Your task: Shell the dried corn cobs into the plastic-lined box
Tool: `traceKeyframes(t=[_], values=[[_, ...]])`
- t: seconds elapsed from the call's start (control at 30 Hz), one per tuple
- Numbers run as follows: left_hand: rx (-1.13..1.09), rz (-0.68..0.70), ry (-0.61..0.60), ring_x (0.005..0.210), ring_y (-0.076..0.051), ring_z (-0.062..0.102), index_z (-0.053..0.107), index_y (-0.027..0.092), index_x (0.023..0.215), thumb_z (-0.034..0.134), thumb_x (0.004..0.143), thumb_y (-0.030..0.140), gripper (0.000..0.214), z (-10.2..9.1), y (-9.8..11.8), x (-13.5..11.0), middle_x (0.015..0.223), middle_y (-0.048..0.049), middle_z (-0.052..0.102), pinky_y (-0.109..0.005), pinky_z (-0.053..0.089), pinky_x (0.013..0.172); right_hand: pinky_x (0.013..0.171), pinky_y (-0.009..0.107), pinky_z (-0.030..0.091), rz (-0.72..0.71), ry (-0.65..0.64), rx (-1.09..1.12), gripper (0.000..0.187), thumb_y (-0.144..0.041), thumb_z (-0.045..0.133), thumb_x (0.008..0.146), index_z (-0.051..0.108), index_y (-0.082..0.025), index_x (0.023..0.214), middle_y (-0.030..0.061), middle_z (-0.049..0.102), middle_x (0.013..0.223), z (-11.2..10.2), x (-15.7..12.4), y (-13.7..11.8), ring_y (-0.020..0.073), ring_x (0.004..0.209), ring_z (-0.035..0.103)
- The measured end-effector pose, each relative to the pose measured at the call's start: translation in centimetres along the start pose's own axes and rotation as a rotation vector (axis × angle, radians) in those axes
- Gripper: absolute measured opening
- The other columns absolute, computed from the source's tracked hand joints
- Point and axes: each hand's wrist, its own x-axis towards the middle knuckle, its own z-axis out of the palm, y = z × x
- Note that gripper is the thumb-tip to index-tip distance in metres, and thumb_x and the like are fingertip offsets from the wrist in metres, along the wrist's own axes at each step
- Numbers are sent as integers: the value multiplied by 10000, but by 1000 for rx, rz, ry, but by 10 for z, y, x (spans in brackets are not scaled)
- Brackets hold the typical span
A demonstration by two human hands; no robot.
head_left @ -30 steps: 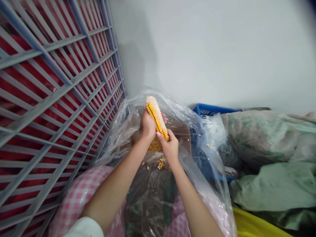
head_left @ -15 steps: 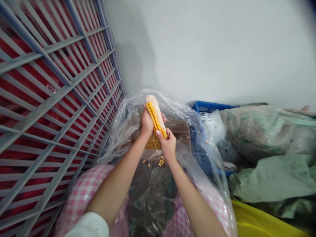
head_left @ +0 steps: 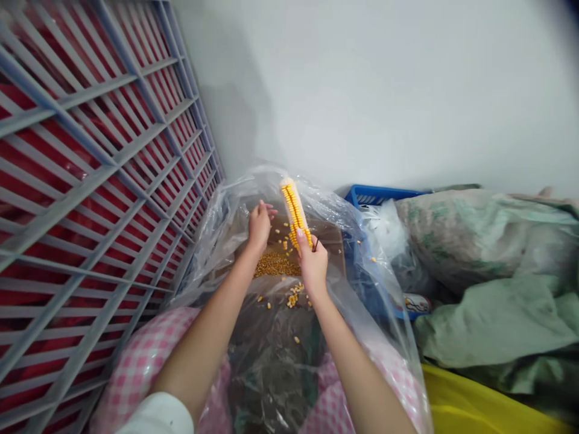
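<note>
In the head view, a partly shelled corn cob (head_left: 294,211) is held upright at a slight tilt, with its lower end clasped by the right hand (head_left: 313,265), the thumb being laid along the kernels. A thin dark tip (head_left: 316,244) is seen by those fingers, too small to be identified. The left hand (head_left: 259,226) is held apart from the cob, on its left, with the fingers loosely bent; no object is seen gripped, though whether any kernels are hidden in the palm cannot be told. Loose kernels (head_left: 284,245) are scattered just left of the cob, some perhaps caught in mid-fall. Below the cob, a kernel pile (head_left: 275,264) is gathered, and nearer to the body a small kernel cluster (head_left: 295,295) is spread on clear plastic sheeting (head_left: 239,202). Behind the cob's lower part, brown cardboard (head_left: 335,247) is seen through the sheeting. To judge by the cob, shelling is well advanced but unfinished: its tip and right side are bared, while several yellow rows are left along its length; the far side is hidden. Well left of the cob a slatted plastic crate (head_left: 114,164) is seen, and to its right a blue basket (head_left: 384,194).
</note>
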Motion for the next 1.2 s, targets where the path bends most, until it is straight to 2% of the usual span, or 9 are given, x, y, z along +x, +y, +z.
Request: traceKeyframes(t=[0.1,0.17,0.27,0.37,0.53,0.7,1.0,1.2], values=[[-199,-226,-100,619,-150,592,529,161,793,237,806,574,506,-1,12,0,718,-70,619,-243,446,528,516,192,305,-132,-39,-317,448,-599,479,689,601,-176,777,-14,547,591,-5,-5,-1,96,525,443],[-342,-328,-182,613,-172,601,539,149,783,186,780,626,594,1,21,-3,677,-75,618,-281,465,554,517,197,287,-204,-52,-542,457,-619,477,680,610,-205,818,-7,565,585,-6,-9,-1,114,526,480],[-429,-353,-127,566,-184,598,556,127,743,92,759,658,706,2,28,-7,584,-72,597,-308,474,558,506,206,264,-273,-71,-741,469,-634,476,671,614,-214,826,11,572,563,-3,-15,-1,132,506,508],[-415,-329,-61,538,-183,599,575,116,742,60,750,670,757,2,30,-9,516,-68,577,-290,470,541,502,202,272,-297,-94,-713,421,-603,474,693,600,-216,801,5,567,562,-1,-17,-1,125,500,504],[-408,-294,-118,573,-195,619,594,95,762,73,763,653,764,2,32,-8,519,-86,595,-283,474,544,489,184,283,-301,-107,-560,344,-548,513,691,564,-218,772,-37,501,546,-1,-17,1,85,468,403],[-415,-292,-171,600,-196,628,601,96,768,94,774,638,741,2,33,-9,522,-84,604,-286,484,574,483,174,268,-276,-112,-497,322,-528,548,677,537,-214,747,-51,449,550,-2,-18,0,72,481,348],[-442,-332,-203,581,-198,623,604,96,770,80,800,588,719,0,31,-8,529,-85,607,-306,486,582,485,173,264,-270,-106,-469,313,-519,563,662,513,-217,726,-58,407,525,-4,-19,0,76,479,339],[-466,-354,-201,489,-181,585,592,108,732,100,795,591,693,-1,27,-6,481,-69,574,-288,464,512,482,177,268,-291,-82,-466,343,-540,570,638,510,-210,707,-54,419,528,-1,-21,1,77,480,351]])
